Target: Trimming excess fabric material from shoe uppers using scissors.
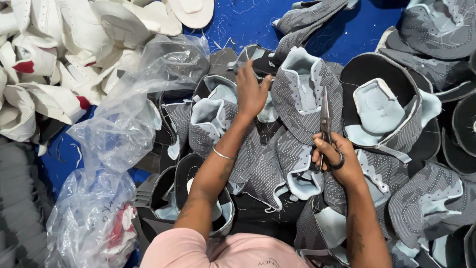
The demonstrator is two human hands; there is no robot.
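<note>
grey shoe uppers [302,94] crowd everywhere, plastic bag [119,139] blocks left
</note>
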